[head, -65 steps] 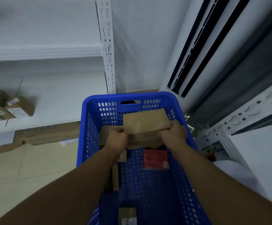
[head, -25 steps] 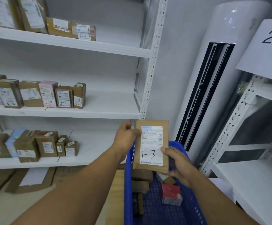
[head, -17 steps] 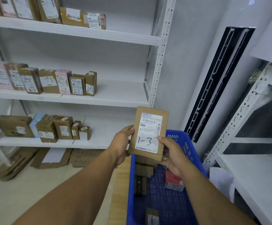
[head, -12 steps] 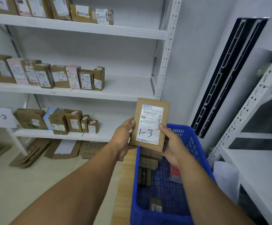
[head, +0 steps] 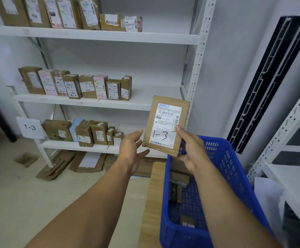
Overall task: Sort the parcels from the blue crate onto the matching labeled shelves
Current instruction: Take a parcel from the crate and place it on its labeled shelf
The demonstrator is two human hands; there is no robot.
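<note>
One flat kraft parcel [head: 166,125], right hand [head: 190,149] pinching.

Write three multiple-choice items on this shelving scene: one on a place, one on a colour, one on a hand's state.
1. Where is the 1-3 sign?
A. by the lowest shelf
B. on the top shelf
C. on the floor

2. What colour is the crate?
A. red
B. blue
C. green

3. How is the left hand?
A. open, fingers straight
B. clenched in a fist
C. curled round a pink box

Answers:
1 A: the sign hangs at that shelf's left end.
2 B: its walls are blue.
3 A: its fingers are straight beside the parcel, which the right hand grips.
</note>
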